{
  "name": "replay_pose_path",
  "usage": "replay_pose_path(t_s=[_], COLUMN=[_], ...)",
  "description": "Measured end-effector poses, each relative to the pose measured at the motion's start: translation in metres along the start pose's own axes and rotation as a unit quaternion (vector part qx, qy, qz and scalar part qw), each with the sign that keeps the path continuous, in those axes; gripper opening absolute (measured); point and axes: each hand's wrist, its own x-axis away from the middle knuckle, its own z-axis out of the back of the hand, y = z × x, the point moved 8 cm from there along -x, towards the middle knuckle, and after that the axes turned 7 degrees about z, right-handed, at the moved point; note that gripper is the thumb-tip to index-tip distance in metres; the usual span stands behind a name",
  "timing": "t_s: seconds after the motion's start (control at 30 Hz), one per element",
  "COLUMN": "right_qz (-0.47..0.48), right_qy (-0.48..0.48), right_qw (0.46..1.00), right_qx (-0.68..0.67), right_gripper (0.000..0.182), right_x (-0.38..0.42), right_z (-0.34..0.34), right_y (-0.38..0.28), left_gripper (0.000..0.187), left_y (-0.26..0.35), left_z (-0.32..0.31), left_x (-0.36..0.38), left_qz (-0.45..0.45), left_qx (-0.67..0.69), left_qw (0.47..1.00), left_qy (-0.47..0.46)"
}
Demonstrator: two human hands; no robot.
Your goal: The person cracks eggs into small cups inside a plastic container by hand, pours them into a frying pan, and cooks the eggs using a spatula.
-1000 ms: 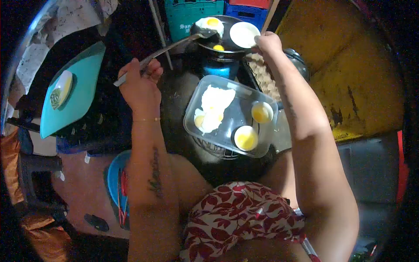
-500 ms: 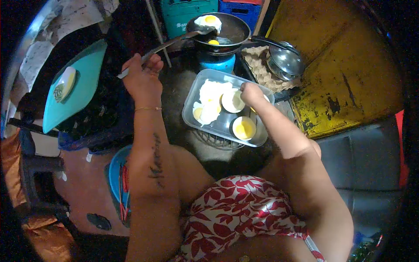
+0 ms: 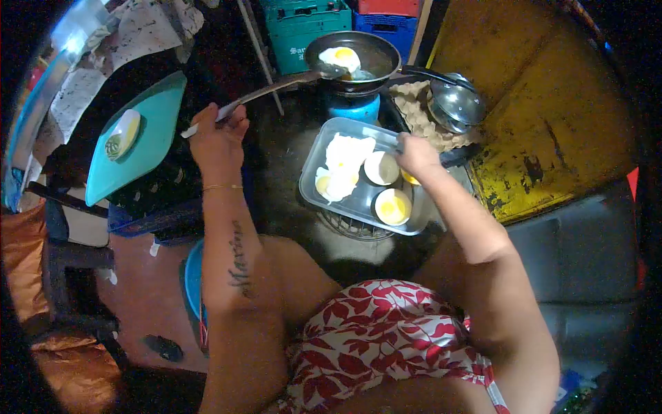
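In my left hand [image 3: 219,138] is the handle of a long metal spatula [image 3: 283,83], its blade in the frying pan [image 3: 386,50] at a fried egg [image 3: 343,58]. My right hand [image 3: 417,155] is closed on the right rim of a clear plastic container [image 3: 314,155]. Inside it lie fried eggs [image 3: 343,162] at the left, a white cup [image 3: 380,168] and a cup with yellow contents [image 3: 393,207]; another yellow item shows partly beneath my right hand. The pan sits over a blue burner [image 3: 354,109].
Right of the pan, a lidded metal pot [image 3: 456,107] stands by an egg tray [image 3: 414,103]. A turquoise board [image 3: 155,124] with a white and yellow item [image 3: 124,134] is at the left. Crates [image 3: 307,31] stand behind. A yellow panel [image 3: 538,103] is at the right.
The view has shifted slightly. The spatula and fried egg sit lower in the pan, and the second yolk there no longer shows. My right hand still holds the container's rim.
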Motion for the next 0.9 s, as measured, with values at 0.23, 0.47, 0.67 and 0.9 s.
replay_pose_path(t_s=[0.23,0.47,0.67,0.9], right_qz=[0.061,0.020,0.013,0.021], right_qy=[0.041,0.044,0.049,0.036], right_qw=[0.991,0.972,0.973,0.974], right_qx=[-0.115,-0.230,-0.226,-0.221], right_gripper=[0.041,0.040,0.037,0.038], right_x=[0.036,0.035,0.038,0.040], right_z=[0.023,0.017,0.016,0.016], right_y=[0.041,0.075,0.087,0.079], left_gripper=[0.017,0.012,0.010,0.005], left_y=[0.042,0.045,0.021,-0.010], left_z=[0.029,0.059,0.099,0.093], left_x=[0.022,0.053,0.064,0.066], left_qz=[0.032,0.068,0.130,0.172], left_qx=[-0.100,-0.178,-0.216,-0.309], left_qw=[0.994,0.982,0.968,0.934], left_qy=[0.037,0.008,-0.013,-0.045])
